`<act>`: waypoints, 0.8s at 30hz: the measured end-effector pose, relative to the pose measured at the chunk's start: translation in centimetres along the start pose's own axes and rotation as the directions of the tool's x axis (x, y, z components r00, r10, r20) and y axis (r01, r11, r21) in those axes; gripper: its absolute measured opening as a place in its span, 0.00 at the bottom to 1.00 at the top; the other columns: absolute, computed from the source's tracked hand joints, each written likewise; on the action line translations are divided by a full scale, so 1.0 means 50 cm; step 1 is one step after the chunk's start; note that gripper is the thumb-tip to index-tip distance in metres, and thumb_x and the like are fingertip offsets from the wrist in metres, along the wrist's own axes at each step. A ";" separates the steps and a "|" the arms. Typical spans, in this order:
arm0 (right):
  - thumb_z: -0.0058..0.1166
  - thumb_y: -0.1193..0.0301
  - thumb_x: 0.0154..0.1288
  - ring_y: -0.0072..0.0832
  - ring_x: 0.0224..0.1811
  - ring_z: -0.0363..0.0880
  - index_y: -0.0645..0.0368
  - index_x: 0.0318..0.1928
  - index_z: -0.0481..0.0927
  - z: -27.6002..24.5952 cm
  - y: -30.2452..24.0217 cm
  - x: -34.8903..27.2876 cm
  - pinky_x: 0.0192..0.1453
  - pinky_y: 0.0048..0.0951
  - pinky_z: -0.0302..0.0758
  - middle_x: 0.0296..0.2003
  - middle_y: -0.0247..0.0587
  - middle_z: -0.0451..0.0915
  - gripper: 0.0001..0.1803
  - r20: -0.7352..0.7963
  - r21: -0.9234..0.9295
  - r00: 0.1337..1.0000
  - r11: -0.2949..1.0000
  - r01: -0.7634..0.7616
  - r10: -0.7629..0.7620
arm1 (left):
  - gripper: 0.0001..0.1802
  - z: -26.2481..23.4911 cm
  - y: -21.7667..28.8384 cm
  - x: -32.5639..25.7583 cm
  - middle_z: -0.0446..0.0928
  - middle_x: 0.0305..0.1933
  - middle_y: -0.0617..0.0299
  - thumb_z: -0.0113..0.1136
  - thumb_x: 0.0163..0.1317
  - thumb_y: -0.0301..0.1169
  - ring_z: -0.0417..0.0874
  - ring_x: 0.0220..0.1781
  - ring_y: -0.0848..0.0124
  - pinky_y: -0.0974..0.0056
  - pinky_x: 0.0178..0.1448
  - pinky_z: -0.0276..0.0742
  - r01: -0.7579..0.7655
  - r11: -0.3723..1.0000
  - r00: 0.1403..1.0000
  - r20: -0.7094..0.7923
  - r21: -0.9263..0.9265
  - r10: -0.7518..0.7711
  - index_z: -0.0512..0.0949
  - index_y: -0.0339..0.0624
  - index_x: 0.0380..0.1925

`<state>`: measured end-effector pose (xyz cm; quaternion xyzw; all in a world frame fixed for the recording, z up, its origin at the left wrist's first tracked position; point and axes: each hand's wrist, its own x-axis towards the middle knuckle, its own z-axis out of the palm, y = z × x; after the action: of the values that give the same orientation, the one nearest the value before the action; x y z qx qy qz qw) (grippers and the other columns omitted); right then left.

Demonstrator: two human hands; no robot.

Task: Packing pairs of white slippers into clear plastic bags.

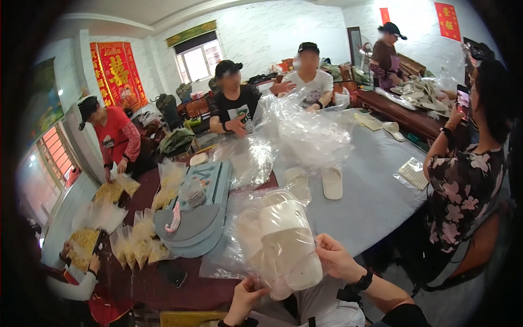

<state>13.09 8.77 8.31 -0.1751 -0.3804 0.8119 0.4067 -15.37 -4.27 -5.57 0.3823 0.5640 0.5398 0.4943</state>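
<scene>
From the head camera, both hands grip a clear plastic bag of white slippers [280, 242] held up over the near edge of the table [370, 201] — the left hand [245, 300] pinches its lower corner, the right hand [335, 259] clasps its right side. Beyond it lie a loose white slipper [332, 182], a heap of clear plastic bags [310, 133] and a stack of grey-blue soles [190, 226] — other people sit around.

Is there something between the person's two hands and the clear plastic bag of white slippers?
Nothing visible. The left hand grips the clear plastic bag of white slippers at its lower edge, and the right hand touches its right side directly.
</scene>
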 end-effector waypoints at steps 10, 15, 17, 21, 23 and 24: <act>0.57 0.61 0.73 0.41 0.76 0.59 0.61 0.77 0.50 -0.145 -0.095 0.216 0.77 0.40 0.60 0.77 0.54 0.52 0.41 0.502 -0.837 0.864 0.278 0.471 0.046 | 0.22 0.003 0.161 -0.254 0.79 0.55 0.45 0.56 0.64 0.30 0.82 0.58 0.53 0.51 0.63 0.77 -0.109 0.871 0.988 -0.146 -0.478 0.044 0.76 0.31 0.57; 0.64 0.58 0.66 0.49 0.82 0.44 0.62 0.77 0.51 -0.253 -0.206 0.369 0.82 0.44 0.47 0.78 0.59 0.47 0.48 0.402 -0.911 0.826 -0.082 0.405 -0.396 | 0.23 -0.084 0.107 -0.385 0.77 0.58 0.45 0.49 0.65 0.26 0.80 0.60 0.52 0.51 0.65 0.78 -0.178 0.927 0.901 -0.433 -0.331 0.018 0.72 0.27 0.59; 0.64 0.56 0.66 0.50 0.82 0.43 0.62 0.77 0.51 -0.307 -0.208 0.419 0.82 0.46 0.46 0.78 0.59 0.47 0.49 0.401 -0.915 0.795 -0.152 0.374 -0.455 | 0.26 -0.100 0.121 -0.456 0.75 0.61 0.44 0.51 0.67 0.31 0.78 0.62 0.51 0.45 0.66 0.76 -0.204 0.957 0.883 -0.461 -0.207 0.089 0.69 0.32 0.63; 0.60 0.61 0.70 0.41 0.76 0.58 0.59 0.77 0.56 -0.396 -0.210 0.440 0.74 0.41 0.63 0.78 0.52 0.52 0.41 0.271 -0.933 0.870 0.109 0.343 -0.412 | 0.40 -0.140 0.082 -0.616 0.75 0.63 0.46 0.58 0.52 0.33 0.81 0.61 0.50 0.48 0.65 0.78 -0.345 0.859 0.770 -0.637 -0.378 0.029 0.65 0.33 0.68; 0.56 0.69 0.72 0.31 0.69 0.68 0.59 0.75 0.60 -0.434 -0.233 0.432 0.68 0.33 0.70 0.75 0.45 0.59 0.35 0.306 -0.923 0.858 0.093 0.374 -0.413 | 0.38 -0.097 0.153 -0.639 0.78 0.61 0.47 0.58 0.53 0.34 0.81 0.60 0.54 0.52 0.65 0.78 -0.334 0.880 0.718 -0.696 -0.338 0.005 0.67 0.33 0.67; 0.56 0.69 0.72 0.31 0.69 0.67 0.58 0.75 0.62 -0.425 -0.222 0.418 0.67 0.32 0.69 0.74 0.43 0.61 0.34 0.225 -0.930 0.899 0.192 0.313 -0.376 | 0.38 -0.078 0.189 -0.652 0.78 0.61 0.47 0.58 0.54 0.34 0.82 0.60 0.53 0.53 0.65 0.78 -0.365 0.874 0.708 -0.705 -0.320 0.038 0.67 0.32 0.67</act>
<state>18.86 39.65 3.48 -0.3137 -0.8051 0.3045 0.4009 -12.97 -35.45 8.22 0.0983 0.5222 0.8055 0.2623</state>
